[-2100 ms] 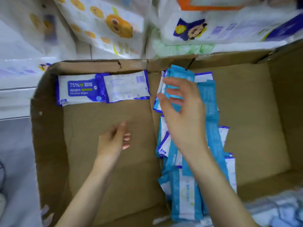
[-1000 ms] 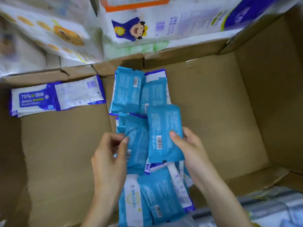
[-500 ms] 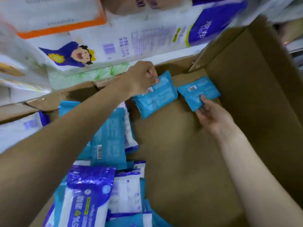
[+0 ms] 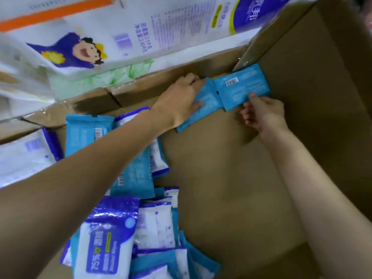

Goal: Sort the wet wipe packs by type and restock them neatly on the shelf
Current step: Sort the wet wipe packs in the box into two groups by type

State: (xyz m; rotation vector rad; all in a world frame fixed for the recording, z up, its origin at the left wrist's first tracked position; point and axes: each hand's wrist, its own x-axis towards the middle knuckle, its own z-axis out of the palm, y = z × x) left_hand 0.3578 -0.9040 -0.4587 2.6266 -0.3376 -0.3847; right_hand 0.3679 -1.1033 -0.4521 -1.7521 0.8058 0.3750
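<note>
2 packs (image 4: 241, 87) in box's (image 4: 221, 168) far-right corner

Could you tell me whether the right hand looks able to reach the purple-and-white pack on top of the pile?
Probably yes: the purple-and-white pack lies uncovered, with bare box floor between; the right hand must first release the right blue pack.

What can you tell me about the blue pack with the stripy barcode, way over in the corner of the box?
The light-blue soft plastic wipe pack is a flat rectangle with a white barcode label and faint white print on its upper face. It lies flat on the floor of the brown cardboard box, tucked into the far corner. The right hand pinches its near edge, and its left end meets a second light-blue pack held by the left hand.
</note>
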